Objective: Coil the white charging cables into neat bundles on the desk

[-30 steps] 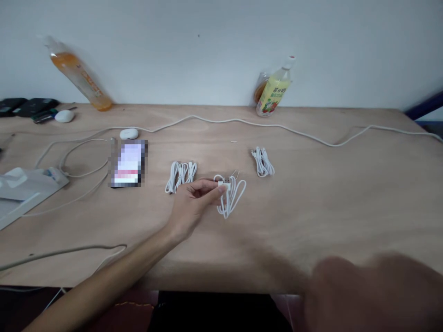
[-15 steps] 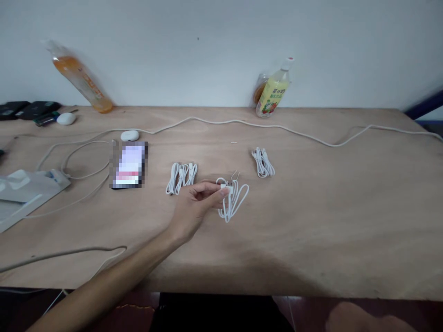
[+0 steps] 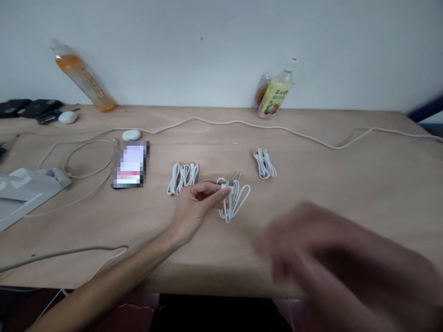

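Note:
Between the thumb and fingers of my left hand is a white USB cable, pinched near its plugs. Its cord hangs in loose loops toward the table, and a thin wire tie sticks up behind the plugs. Just behind my left hand lie several bundled white cables in a row. Another bundled white cable rests farther back on the right. My right hand is over the front right of the table, apart from the cable; motion blurs its fingers.
A phone and a white earbud case lie left. A long white cord crosses the wooden table. Two bottles, one orange and one yellow, lean at the wall. A white packet sits far left.
My right hand has come up from the lower right, below the table edge, to over the table. My left hand keeps holding the cable in nearly the same place.

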The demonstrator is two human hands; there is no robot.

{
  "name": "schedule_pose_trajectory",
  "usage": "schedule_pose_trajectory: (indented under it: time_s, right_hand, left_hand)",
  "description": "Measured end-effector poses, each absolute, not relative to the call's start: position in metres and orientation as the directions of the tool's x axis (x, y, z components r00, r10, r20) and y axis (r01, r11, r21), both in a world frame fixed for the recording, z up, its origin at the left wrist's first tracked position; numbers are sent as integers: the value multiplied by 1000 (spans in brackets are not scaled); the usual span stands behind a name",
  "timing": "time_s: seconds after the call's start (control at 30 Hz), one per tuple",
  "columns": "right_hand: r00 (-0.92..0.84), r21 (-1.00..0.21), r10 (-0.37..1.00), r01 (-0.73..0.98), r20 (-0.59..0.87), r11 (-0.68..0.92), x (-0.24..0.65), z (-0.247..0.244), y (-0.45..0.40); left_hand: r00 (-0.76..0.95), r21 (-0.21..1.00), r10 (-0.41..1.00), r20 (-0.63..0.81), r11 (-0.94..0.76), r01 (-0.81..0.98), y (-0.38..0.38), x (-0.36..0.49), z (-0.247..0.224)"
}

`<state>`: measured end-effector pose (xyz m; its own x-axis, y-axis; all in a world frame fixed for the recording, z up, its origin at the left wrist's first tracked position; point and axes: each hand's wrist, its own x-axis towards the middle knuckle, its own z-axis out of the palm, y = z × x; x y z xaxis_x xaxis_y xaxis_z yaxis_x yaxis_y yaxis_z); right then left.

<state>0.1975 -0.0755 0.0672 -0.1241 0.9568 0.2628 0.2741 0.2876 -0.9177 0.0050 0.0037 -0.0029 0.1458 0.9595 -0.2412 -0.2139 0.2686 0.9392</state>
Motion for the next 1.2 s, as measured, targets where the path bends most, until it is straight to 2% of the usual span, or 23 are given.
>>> schedule_pose_trajectory:
  time_s: [0.03,0.1,0.27,0.43,0.9,1.2]
  right_hand:
    - [-60,-921,963,282,263,269,195,64,-62]
    - [40,-952,984,263,175,159,193,50,-36]
    - [-159,-999,986,-12,41,39,189,4,-5]
    - [-180,-993,984,-120,19,-2,185,-14,-6]
    - [-83,-990,997,-142,-7,-19,186,-16,-8]
    - [-83,-992,996,-124,17,7,188,-17,-9]
  left_hand:
    - [143,945,963,-229,255,-203,4,5,-2]
    - [140,955,968,-209,232,-182,4,4,-2]
    - [132,966,974,-181,202,-163,4,3,-4]
    - [142,967,971,-191,211,-142,5,2,-6]
    - [250,961,945,-212,247,-122,3,4,-3]
    - [218,959,950,-222,253,-130,4,3,-6]
